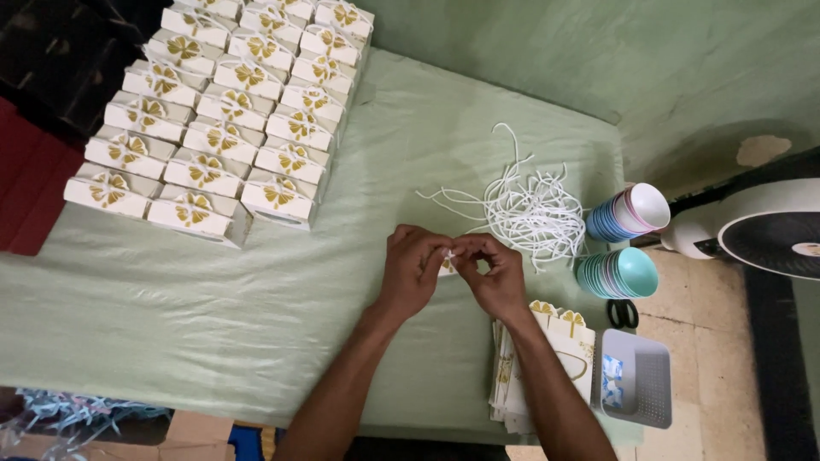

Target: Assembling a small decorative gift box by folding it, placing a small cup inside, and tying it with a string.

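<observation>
My left hand (412, 270) and my right hand (493, 275) meet over the green cloth (213, 299), fingertips pinched together on a short white cord (449, 253). A small white object under the fingers is mostly hidden. A loose heap of white cords (531, 212) lies just beyond my right hand. Several folded white boxes with gold bows (229, 111) stand in rows at the far left. A stack of flat white and gold box blanks (564, 341) lies under my right forearm.
Two stacks of coloured bowls (628, 213) (619, 273) lie on their sides at the right edge. Black scissors (623, 313) and a grey plastic basket (636, 380) sit below them. A white fan (773, 226) stands on the tiled floor at right.
</observation>
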